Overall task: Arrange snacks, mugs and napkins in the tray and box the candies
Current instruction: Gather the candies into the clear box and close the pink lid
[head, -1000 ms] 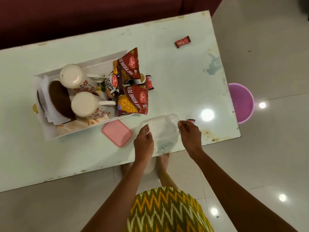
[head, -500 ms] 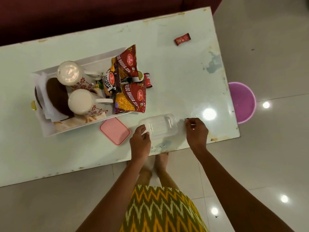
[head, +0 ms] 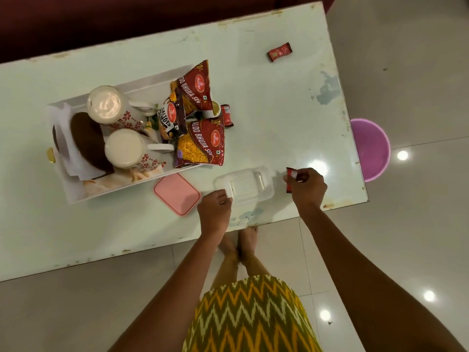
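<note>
Clear box (head: 244, 186): lidless, steadied at corner by left hand (head: 215, 209) for loading | red candy (head: 291, 179): pinched in right hand (head: 307, 186), just beside box | pink lid (head: 177, 194): parked alongside.

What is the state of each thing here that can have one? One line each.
Clear box: open, empty, steadied by left hand.
Pink lid: off, flat on table.
Right hand: holding a red candy.
Far candy: loose on table.
Two mugs: upright in tray.

The table (head: 279, 102) bears a tray (head: 76, 196), pink lid (head: 176, 194), clear box (head: 245, 186), candy (head: 279, 52).
</note>
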